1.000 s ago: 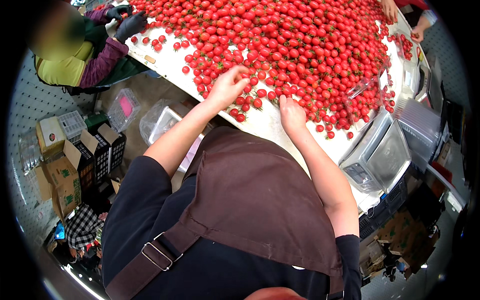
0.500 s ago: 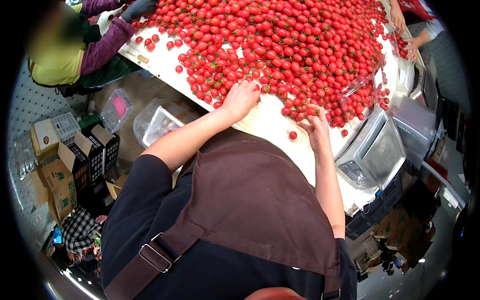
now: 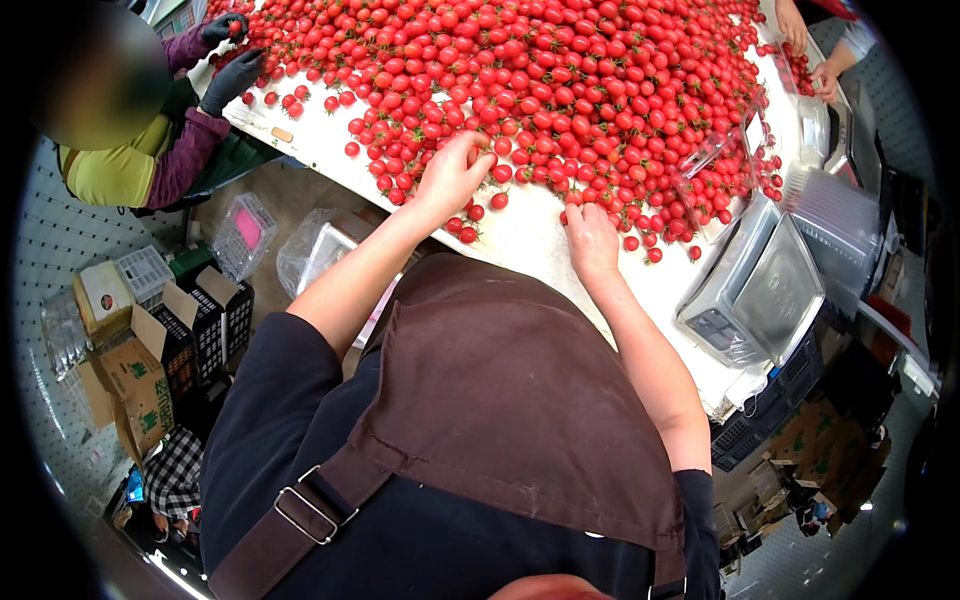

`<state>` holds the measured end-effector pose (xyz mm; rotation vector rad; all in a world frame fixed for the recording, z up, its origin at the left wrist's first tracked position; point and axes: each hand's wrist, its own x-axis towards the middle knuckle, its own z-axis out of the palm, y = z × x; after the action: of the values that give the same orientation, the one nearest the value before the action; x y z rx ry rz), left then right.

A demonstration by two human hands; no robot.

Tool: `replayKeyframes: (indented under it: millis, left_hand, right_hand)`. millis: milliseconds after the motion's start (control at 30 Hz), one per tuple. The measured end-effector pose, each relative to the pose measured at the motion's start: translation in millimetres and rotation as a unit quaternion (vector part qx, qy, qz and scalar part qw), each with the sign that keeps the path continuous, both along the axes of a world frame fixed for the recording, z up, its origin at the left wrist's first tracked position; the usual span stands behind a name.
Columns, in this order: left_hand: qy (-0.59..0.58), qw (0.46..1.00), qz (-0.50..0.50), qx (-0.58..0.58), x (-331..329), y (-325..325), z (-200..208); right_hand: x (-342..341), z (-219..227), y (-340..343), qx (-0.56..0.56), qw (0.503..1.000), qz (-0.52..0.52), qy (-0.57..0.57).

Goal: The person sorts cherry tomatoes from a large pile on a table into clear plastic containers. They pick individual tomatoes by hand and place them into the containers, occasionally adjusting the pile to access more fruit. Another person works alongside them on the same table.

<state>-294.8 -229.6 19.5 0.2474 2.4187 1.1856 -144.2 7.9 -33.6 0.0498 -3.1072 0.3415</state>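
Observation:
A large heap of red cherry tomatoes (image 3: 560, 95), many with green stalks, covers most of the white tabletop (image 3: 525, 240). My left hand (image 3: 452, 180) lies at the heap's near edge, its fingers curled inward among the tomatoes; whatever they hold is hidden. To its right, my right hand (image 3: 592, 240) reaches the same edge with the back of the hand up. Its fingers are bent and drawn together, and their tips are partly hidden. Several loose tomatoes sit just below my left hand. A clear plastic box (image 3: 712, 160) stands among the tomatoes at the right.
Clear plastic containers (image 3: 760, 290) are stacked at the table's right edge. At the far left a person's dark-gloved hands (image 3: 235, 78) work by the heap; another person's bare hands (image 3: 824, 80) are at the far right. Cardboard boxes (image 3: 145, 385) stand on the floor to the left.
My right hand has moved left and turned back-up. My left hand has shifted slightly left and up, and several tomatoes now lie below it. The gloved hands have come further into view.

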Motion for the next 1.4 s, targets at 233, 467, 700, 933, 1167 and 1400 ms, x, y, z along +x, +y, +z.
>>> replayKeyframes:
  millis: [233,467,700,933,1167,1400]
  left_hand:
    - [0.145,0.949,-0.208,-0.186,54,7,-31]
    - [0.189,0.931,-0.260,-0.175,50,19,-50]
    - [-0.397,0.879,-0.046,0.258,32,8,-22]
    - [-0.522,0.812,-0.002,0.262,49,5,-7]
    - [-0.498,0.851,-0.018,0.167,63,12,-20]
    - [-0.400,0.906,-0.075,0.115,66,26,-20]
  right_hand:
    - [-6,33,11,-0.435,0.845,-0.241,-0.196]
    - [4,75,51,-0.780,0.522,-0.341,-0.050]
    - [24,45,45,-0.277,0.927,-0.222,-0.118]
    - [13,10,4,-0.011,0.982,-0.134,-0.130]
    - [9,50,21,-0.377,0.856,-0.251,-0.252]
    - [48,85,70,-0.737,0.554,-0.340,-0.184]
